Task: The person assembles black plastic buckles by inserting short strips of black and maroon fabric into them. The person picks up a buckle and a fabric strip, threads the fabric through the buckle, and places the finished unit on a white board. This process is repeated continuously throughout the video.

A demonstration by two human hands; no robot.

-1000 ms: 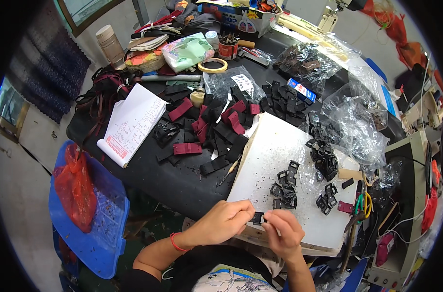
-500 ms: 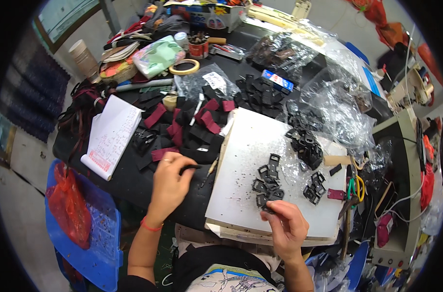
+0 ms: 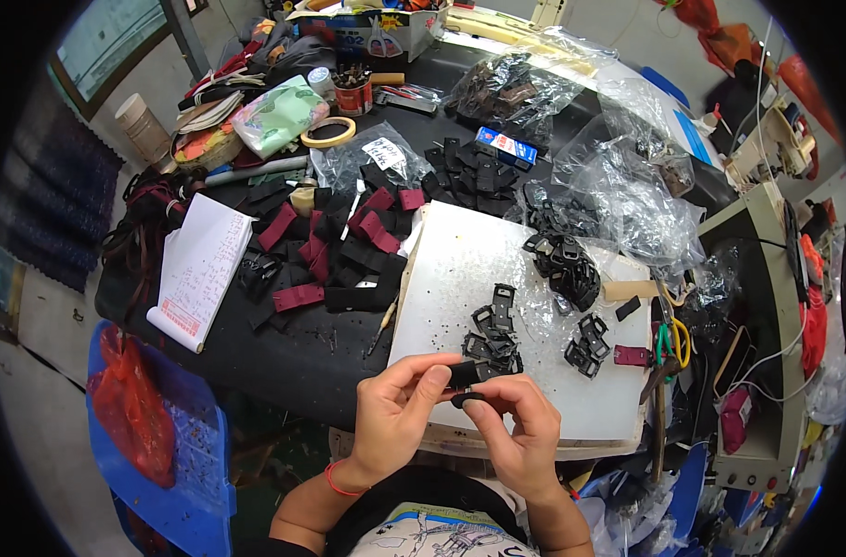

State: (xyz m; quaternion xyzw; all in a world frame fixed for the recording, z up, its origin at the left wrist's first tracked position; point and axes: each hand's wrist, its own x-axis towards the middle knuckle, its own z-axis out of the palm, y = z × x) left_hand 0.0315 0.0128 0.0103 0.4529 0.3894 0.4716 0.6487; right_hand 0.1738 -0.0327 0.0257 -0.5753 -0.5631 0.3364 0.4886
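My left hand pinches a small black strap piece between thumb and fingers, over the near edge of a white board. Close against it, my right hand is closed on a small black plastic part, likely a buckle, partly covered by the fingertips. Just beyond the hands, several black plastic buckles lie on the board. A smaller group of buckles sits to their right, and a bagged heap of buckles lies farther back.
Maroon strap pieces and black ones are piled left of the board, beside an open notebook. Scissors and a maroon piece are at the board's right edge. A blue chair holds a red bag.
My left hand has moved right from the strap pile, bringing a black strap piece to my right hand. My right hand has drawn nearer and left, lifting a black part from the buckles.
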